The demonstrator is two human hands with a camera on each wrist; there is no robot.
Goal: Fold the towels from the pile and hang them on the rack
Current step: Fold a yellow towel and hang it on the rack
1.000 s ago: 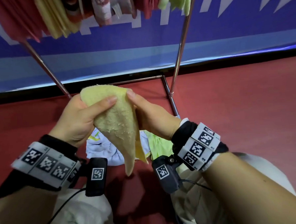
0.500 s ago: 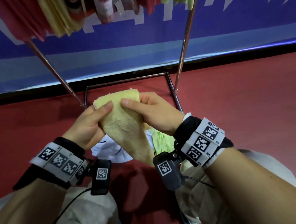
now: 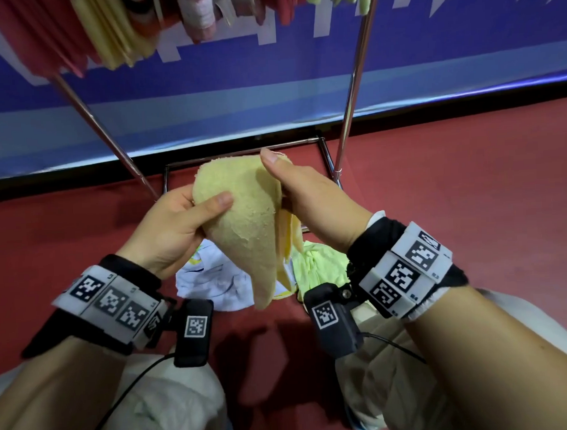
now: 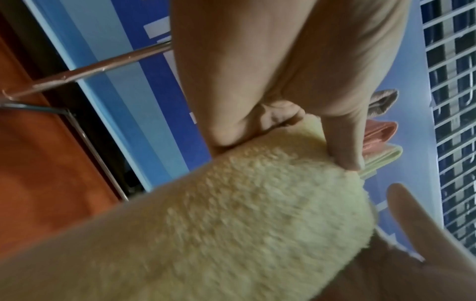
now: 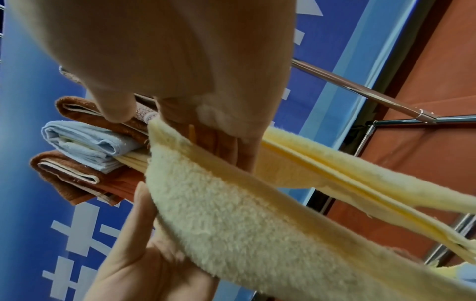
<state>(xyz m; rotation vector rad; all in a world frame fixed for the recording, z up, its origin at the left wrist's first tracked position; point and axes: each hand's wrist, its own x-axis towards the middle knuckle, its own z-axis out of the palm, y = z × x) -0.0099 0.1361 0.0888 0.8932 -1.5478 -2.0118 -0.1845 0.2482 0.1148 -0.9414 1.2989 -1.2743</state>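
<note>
A pale yellow fleecy towel [image 3: 246, 223] hangs folded between both hands, its tip pointing down. My left hand [image 3: 180, 220] grips its left side, thumb across the front. My right hand [image 3: 307, 200] pinches the upper right edge, with loose layers trailing below it. In the left wrist view the towel [image 4: 231, 213] fills the frame under the fingers; in the right wrist view the towel [image 5: 231, 203] shows its separate layers. Below on the floor lies the pile: a white towel [image 3: 213, 281] and a light green towel [image 3: 317, 265]. The metal rack [image 3: 352, 106] rises ahead, with folded towels [image 3: 118, 36] hung at the top.
The rack's slanted legs [image 3: 107, 138] and its floor bar [image 3: 239, 153] stand on red floor [image 3: 472, 205] before a blue banner wall [image 3: 236, 95]. My knees in pale trousers [image 3: 174, 404] are at the bottom. Brown and light blue folded towels [image 5: 85, 146] hang overhead.
The towel has risen a little and turned; my right thumb has shifted to its upper right edge and the layers on that side have spread apart.
</note>
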